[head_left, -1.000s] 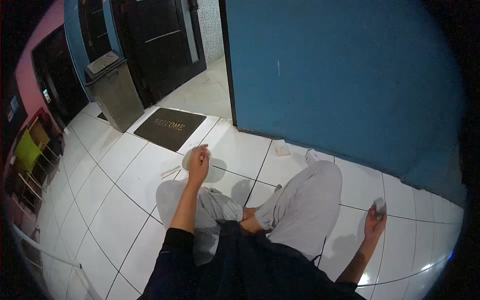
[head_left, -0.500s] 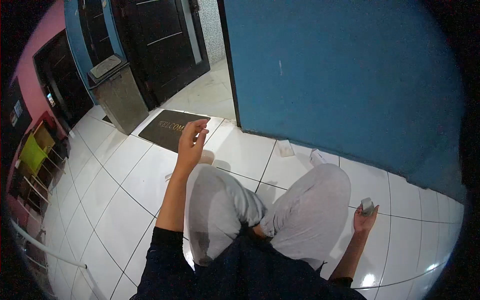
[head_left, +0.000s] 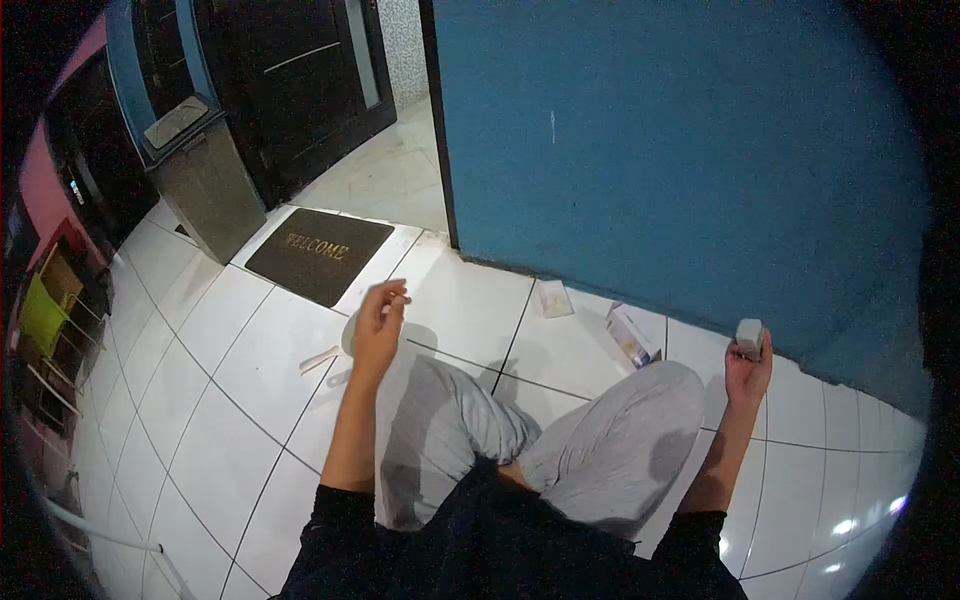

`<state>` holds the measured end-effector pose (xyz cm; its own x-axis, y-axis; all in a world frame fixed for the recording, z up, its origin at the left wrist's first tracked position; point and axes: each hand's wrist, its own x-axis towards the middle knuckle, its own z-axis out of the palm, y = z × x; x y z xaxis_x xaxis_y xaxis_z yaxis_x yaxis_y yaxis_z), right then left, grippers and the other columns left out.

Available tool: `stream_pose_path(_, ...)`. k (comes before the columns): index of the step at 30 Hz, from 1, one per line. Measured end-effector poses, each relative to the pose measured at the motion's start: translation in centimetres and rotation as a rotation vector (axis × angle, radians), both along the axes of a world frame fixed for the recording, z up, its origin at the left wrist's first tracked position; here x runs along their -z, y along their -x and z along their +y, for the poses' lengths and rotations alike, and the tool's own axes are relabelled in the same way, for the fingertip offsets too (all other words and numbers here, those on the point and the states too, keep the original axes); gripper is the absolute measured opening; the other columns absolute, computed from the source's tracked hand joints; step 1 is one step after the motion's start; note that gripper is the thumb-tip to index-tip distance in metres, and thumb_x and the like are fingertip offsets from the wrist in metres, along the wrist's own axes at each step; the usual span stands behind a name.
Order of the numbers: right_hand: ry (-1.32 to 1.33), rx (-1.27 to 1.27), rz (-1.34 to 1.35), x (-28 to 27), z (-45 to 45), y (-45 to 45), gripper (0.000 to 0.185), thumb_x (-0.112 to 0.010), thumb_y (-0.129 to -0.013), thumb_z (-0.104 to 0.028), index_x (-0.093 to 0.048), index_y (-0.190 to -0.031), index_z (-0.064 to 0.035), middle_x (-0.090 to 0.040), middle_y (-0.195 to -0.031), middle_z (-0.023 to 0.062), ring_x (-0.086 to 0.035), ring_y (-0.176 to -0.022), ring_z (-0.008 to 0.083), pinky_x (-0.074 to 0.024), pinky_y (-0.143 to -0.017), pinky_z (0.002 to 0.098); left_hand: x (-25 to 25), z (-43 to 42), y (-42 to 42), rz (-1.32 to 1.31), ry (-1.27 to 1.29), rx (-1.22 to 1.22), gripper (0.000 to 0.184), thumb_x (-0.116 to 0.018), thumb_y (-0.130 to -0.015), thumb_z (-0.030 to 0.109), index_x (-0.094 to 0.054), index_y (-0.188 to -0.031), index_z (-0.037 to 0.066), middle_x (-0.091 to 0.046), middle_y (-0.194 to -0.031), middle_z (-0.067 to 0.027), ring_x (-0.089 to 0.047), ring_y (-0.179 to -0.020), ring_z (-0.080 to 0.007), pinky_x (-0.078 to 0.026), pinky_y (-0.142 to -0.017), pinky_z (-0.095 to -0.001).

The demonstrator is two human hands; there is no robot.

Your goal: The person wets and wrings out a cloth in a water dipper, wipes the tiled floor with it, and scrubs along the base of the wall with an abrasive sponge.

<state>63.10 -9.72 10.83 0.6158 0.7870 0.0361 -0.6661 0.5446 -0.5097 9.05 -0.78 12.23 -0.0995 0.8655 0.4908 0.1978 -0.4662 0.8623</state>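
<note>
Head view, centre right: the right hand (head_left: 748, 375) had risen in the frame, up from the floor tiles to the foot of the blue wall (head_left: 680, 170), and the small grey-white block (head_left: 748, 334) in it had come to stand on end. The fingers and thumb closed narrowly around its lower part, leaving its top bare, so the block remained in that hand's control alone. The left hand (head_left: 380, 318), left of centre, had dropped a little, leaving the doormat (head_left: 319, 255) uncovered; its fingers were loosely bent and slightly apart, with nothing visible in them, though the palm was turned away.

Near the centre, more of the printed box (head_left: 632, 335) had come out beyond the knee. The left hand and forearm hid most of a pale round container (head_left: 349, 336); a thin pale stick (head_left: 319, 361) lay beside it. The square item (head_left: 555, 299) by the wall was too small to identify.
</note>
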Motion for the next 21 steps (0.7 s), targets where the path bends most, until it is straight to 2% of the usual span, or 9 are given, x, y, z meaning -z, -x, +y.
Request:
stream_pose_path(2, -0.098, -0.19, -0.059, -1.2, 2.3, 0.7, 0.026, -0.052, -0.085, -0.022, -0.05, -0.107, -0.007, -0.053, -0.102, 0.0075, -0.051, -0.089, 0.0199, -0.0438, -0.068, 0.0305, 1.8, 1.4, -1.8, 0.003, 0.002, 0.023, 0.02, -0.051, -0.086, 0.011, -0.055, -0.104, 0.005, -0.055, -0.092, -0.0027, -0.054, -0.081, -0.0097, -0.042, -0.064, -0.0204)
stream_pose_path(7, 0.026, -0.289, -0.054, -3.3, 8.0, 6.9, 0.027, -0.055, -0.083, -0.014, -0.049, -0.107, -0.0052, -0.049, -0.107, 0.0115, -0.047, -0.1, 0.0248, -0.0432, -0.082, 0.0355, 4.9, 3.6, -6.7, -0.071, 0.105, 0.074, 0.02, -0.054, -0.084, 0.011, -0.056, -0.103, 0.006, -0.055, -0.093, -0.0024, -0.055, -0.081, -0.01, -0.042, -0.059, -0.0197)
stream_pose_path(9, 0.055, -0.368, -0.214, -2.6, 9.9, 8.7, 0.024, -0.051, -0.086, -0.015, -0.047, -0.106, -0.0043, -0.047, -0.109, 0.0123, -0.047, -0.101, 0.0254, -0.0446, -0.084, 0.0367, 5.7, 4.0, -8.1, -0.12, 0.147, 0.11, 0.02, -0.054, -0.084, 0.01, -0.056, -0.103, 0.006, -0.055, -0.094, -0.0026, -0.055, -0.081, -0.0101, -0.042, -0.059, -0.0197)
stream_pose_path(13, 0.203, -0.467, -0.294, -1.4, 12.1, 9.5, 0.023, -0.051, -0.086, -0.017, -0.047, -0.106, -0.0053, -0.047, -0.11, 0.0126, -0.048, -0.101, 0.026, -0.0469, -0.084, 0.037, 9.4, 6.0, -10.5, -0.164, 0.269, 0.107, 0.021, -0.055, -0.083, 0.01, -0.055, -0.104, 0.006, -0.055, -0.091, -0.0044, -0.055, -0.079, -0.0113, -0.043, -0.061, -0.0208)
stream_pose_path(15, 0.202, -0.538, -0.242, 0.2, 13.3, 9.0, 0.03, -0.054, -0.085, -0.017, -0.043, -0.11, -0.0055, -0.045, -0.111, 0.0127, -0.046, -0.104, 0.0272, -0.044, -0.088, 0.0385, 12.5, 7.9, -12.1, 0.101, 0.243, 0.114, 0.023, -0.055, -0.081, 0.008, -0.055, -0.104, 0.006, -0.054, -0.092, -0.0078, -0.056, -0.077, -0.0146, -0.044, -0.062, -0.0227)
stream_pose_path(16, 0.239, -0.528, -0.235, 0.3, 13.5, 9.2, 0.028, -0.053, -0.085, -0.019, -0.043, -0.108, -0.0065, -0.045, -0.11, 0.0126, -0.047, -0.103, 0.0269, -0.0444, -0.087, 0.0382, 13.3, 8.6, -13.4, 0.179, 0.192, 0.154, 0.027, -0.058, -0.079, 0.01, -0.055, -0.105, 0.008, -0.053, -0.094, -0.0122, -0.056, -0.078, -0.0192, -0.046, -0.065, -0.0281)
stream_pose_path(19, 0.294, -0.469, -0.268, 1.7, 13.4, 10.1, 0.028, -0.054, -0.085, -0.021, -0.044, -0.109, -0.0089, -0.044, -0.112, 0.0115, -0.046, -0.103, 0.0257, -0.045, -0.086, 0.0375, 15.9, 10.7, -17.2, 0.802, 0.302, 0.264, 0.04, -0.058, -0.079, 0.025, -0.049, -0.117, 0.019, -0.04, -0.12, -0.0181, -0.04, -0.11, -0.0333, -0.04, -0.085, -0.0444)
stream_pose_path(20, 0.392, -0.438, -0.336, 1.9, 13.4, 10.8, 0.027, -0.054, -0.085, -0.022, -0.045, -0.107, -0.0107, -0.048, -0.109, 0.0104, -0.05, -0.098, 0.0251, -0.046, -0.081, 0.0355, 16.6, 11.1, -18.7, 0.804, 0.3, 0.276, 0.04, -0.058, -0.079, 0.025, -0.049, -0.117, 0.019, -0.04, -0.12, -0.0181, -0.04, -0.11, -0.0333, -0.04, -0.085, -0.0444)
stream_pose_path(21, 0.397, -0.427, -0.335, 2.4, 13.4, 10.9, 0.027, -0.054, -0.085, -0.022, -0.045, -0.107, -0.0107, -0.048, -0.109, 0.0104, -0.05, -0.098, 0.0251, -0.046, -0.081, 0.0355, 16.9, 11.5, -20.4, 0.977, 0.374, 0.328, 0.046, -0.056, -0.08, 0.028, -0.042, -0.124, 0.022, -0.026, -0.13, -0.0181, -0.028, -0.118, -0.0355, -0.038, -0.087, -0.0487)
